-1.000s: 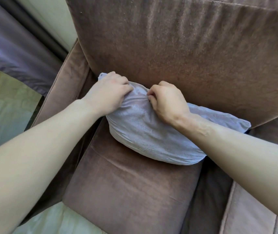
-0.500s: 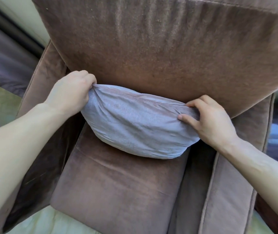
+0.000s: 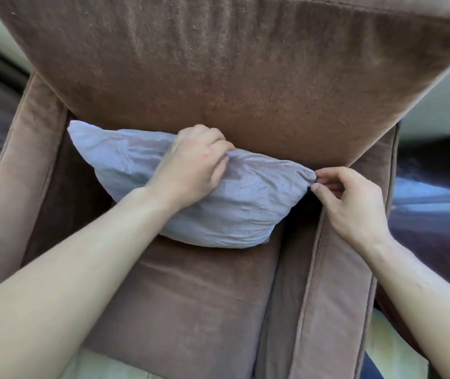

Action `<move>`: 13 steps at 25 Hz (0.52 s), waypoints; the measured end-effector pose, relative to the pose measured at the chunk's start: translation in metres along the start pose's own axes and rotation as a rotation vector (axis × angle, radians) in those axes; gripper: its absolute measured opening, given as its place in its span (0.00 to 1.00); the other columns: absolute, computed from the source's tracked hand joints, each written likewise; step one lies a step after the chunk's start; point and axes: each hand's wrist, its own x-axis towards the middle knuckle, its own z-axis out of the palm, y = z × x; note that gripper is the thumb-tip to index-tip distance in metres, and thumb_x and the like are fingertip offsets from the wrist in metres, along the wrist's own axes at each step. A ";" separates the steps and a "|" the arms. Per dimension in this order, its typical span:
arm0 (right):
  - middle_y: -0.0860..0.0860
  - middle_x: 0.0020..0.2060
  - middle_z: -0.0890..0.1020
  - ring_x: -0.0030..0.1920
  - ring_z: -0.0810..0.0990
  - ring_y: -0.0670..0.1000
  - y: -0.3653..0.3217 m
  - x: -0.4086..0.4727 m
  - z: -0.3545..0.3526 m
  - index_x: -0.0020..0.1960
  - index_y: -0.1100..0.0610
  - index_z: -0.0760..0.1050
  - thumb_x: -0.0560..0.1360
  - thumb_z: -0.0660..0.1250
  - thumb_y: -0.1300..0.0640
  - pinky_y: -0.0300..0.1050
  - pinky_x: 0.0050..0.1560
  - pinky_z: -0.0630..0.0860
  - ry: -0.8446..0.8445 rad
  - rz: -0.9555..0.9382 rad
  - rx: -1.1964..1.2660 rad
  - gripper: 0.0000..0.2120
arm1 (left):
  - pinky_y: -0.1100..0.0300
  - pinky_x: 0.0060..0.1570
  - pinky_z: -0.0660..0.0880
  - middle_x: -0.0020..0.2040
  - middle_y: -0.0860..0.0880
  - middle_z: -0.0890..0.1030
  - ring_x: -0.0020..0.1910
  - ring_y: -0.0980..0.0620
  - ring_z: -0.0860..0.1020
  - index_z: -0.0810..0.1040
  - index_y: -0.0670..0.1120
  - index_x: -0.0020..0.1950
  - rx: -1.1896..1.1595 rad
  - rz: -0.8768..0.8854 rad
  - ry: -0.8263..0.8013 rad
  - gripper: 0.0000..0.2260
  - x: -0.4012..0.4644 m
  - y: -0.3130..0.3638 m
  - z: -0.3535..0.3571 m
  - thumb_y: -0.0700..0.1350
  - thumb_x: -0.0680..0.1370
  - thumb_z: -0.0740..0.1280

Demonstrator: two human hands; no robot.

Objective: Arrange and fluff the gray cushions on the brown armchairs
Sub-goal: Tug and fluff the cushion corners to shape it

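Note:
A wrinkled gray cushion [image 3: 240, 212] leans against the backrest of a brown armchair [image 3: 245, 77], resting on the seat. My left hand [image 3: 193, 170] lies on the middle of the cushion's top edge, fingers bunched on the fabric. My right hand [image 3: 352, 203] pinches the cushion's right corner between thumb and fingertips, above the right armrest. The cushion's left corner [image 3: 79, 131] sticks out free near the left armrest.
The left armrest [image 3: 18, 170] and right armrest [image 3: 336, 296] flank the seat cushion [image 3: 180, 310]. Dark purple fabric [image 3: 437, 214] lies beyond the right armrest, and pale flooring shows at the bottom corners.
My left hand has moved from the cushion's left corner to the middle of its top edge. My right hand now pinches only the right corner. The cushion has shifted right, baring its left corner.

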 end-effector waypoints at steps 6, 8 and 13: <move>0.47 0.44 0.85 0.41 0.82 0.44 0.006 0.003 0.006 0.53 0.53 0.83 0.75 0.74 0.61 0.30 0.47 0.78 0.000 -0.013 0.076 0.08 | 0.45 0.53 0.75 0.53 0.46 0.79 0.53 0.44 0.76 0.83 0.43 0.56 -0.107 0.050 -0.165 0.12 0.044 0.079 0.044 0.48 0.81 0.64; 0.47 0.43 0.84 0.40 0.82 0.42 0.007 0.008 0.011 0.53 0.52 0.84 0.74 0.75 0.59 0.35 0.49 0.79 0.016 0.004 0.080 0.08 | 0.44 0.55 0.75 0.53 0.47 0.78 0.54 0.44 0.75 0.83 0.43 0.57 -0.132 -0.011 -0.156 0.12 0.048 0.083 0.048 0.48 0.81 0.64; 0.45 0.34 0.82 0.32 0.77 0.42 0.001 0.020 0.015 0.44 0.50 0.82 0.73 0.73 0.58 0.31 0.38 0.76 -0.049 0.092 0.147 0.04 | 0.43 0.53 0.75 0.52 0.46 0.80 0.53 0.43 0.76 0.82 0.43 0.55 -0.128 -0.032 -0.145 0.09 0.047 0.082 0.049 0.46 0.79 0.67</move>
